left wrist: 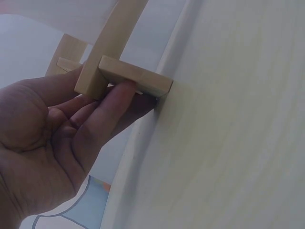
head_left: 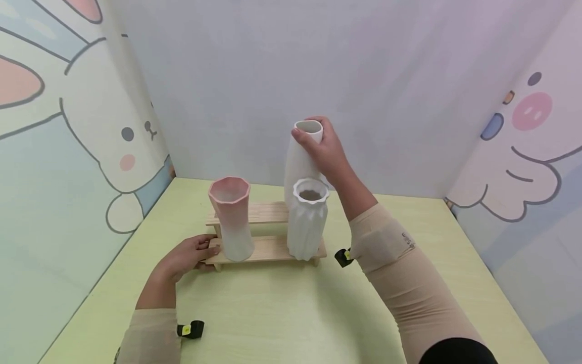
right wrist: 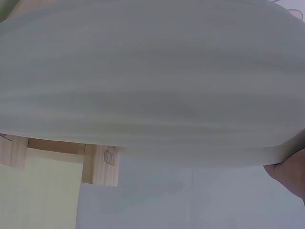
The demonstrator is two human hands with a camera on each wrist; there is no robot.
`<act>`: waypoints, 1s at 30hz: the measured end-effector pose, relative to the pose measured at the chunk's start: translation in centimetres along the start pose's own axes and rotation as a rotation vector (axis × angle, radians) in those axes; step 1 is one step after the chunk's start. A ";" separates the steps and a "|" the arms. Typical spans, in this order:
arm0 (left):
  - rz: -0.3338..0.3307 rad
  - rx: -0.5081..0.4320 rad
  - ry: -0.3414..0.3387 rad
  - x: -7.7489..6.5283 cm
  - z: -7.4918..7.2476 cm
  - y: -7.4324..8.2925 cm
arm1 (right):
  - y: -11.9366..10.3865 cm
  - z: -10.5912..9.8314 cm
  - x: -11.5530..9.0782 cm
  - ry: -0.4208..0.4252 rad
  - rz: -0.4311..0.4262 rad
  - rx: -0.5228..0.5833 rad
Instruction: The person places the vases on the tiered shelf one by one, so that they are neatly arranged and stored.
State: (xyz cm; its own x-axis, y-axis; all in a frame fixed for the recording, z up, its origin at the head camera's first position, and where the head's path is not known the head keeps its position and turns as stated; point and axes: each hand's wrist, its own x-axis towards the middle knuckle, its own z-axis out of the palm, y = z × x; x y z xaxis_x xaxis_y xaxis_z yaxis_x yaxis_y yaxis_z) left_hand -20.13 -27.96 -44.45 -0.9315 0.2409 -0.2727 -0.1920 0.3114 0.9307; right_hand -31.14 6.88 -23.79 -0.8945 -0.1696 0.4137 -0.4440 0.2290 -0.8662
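A two-step wooden stand (head_left: 273, 247) sits on the table. At its left end my left hand (head_left: 188, 255) grips the lower step, thumb on top and fingers underneath; the left wrist view shows the fingertips at a wooden leg (left wrist: 138, 78). My right hand (head_left: 329, 151) holds a tall white vase (head_left: 296, 162) just below its rim, thumb at the front. This vase is upright at the right end of the upper step, its base hidden by a white ribbed vase (head_left: 306, 227). A pink-to-white vase (head_left: 234, 222) stands on the lower step's left.
The pale yellow table (head_left: 273, 313) runs back to a plain light wall (head_left: 254, 91). Side walls carry cartoon animals. A black strap piece (head_left: 193, 329) juts out from the left sleeve, and another (head_left: 343, 257) from the right sleeve.
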 end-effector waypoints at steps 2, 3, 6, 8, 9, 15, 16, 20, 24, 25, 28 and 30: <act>0.000 -0.004 -0.002 0.0 -0.1 0.0 | -0.2 0.2 0.0 0.007 0.003 0.010; 0.000 -0.004 -0.002 0.0 -0.2 0.0 | -0.2 0.3 0.0 0.010 0.004 0.015; -0.001 -0.010 0.000 0.0 -0.3 0.0 | -0.5 0.5 -0.1 0.016 0.014 0.013; 0.000 -0.010 -0.002 0.0 -0.3 0.0 | -0.5 0.4 -0.1 0.011 0.017 0.007; 0.000 -0.010 -0.001 0.0 -0.3 -0.1 | -0.5 0.4 -0.1 0.006 0.020 0.003; -0.001 -0.010 -0.008 0.0 -0.2 -0.1 | -0.3 0.0 -0.1 -0.027 0.034 0.013; -0.002 -0.011 -0.007 0.0 -0.2 -0.1 | -0.3 0.0 -0.1 -0.030 0.035 0.018; -0.006 -0.009 -0.005 -0.1 0.0 0.1 | -0.3 0.0 0.0 -0.034 0.025 0.030; -0.012 -0.005 -0.005 -0.2 0.0 0.2 | -0.4 0.1 -0.1 -0.028 0.022 0.029; -0.011 -0.003 -0.007 -0.2 0.0 0.3 | -0.5 0.1 -0.1 -0.025 0.024 0.026; -0.012 -0.004 -0.008 -0.2 0.0 0.3 | -0.6 0.2 -0.2 -0.017 0.026 0.017; -0.009 0.001 -0.009 -0.2 0.0 0.3 | -0.7 0.2 -0.2 -0.014 0.026 0.011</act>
State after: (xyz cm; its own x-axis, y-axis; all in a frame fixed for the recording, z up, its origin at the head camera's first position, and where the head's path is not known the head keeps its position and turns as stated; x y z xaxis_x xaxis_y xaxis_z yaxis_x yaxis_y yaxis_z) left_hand -20.05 -27.94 -44.15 -0.9269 0.2463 -0.2834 -0.2002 0.3144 0.9279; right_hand -30.70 6.57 -23.35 -0.9049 -0.1771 0.3870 -0.4199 0.2227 -0.8798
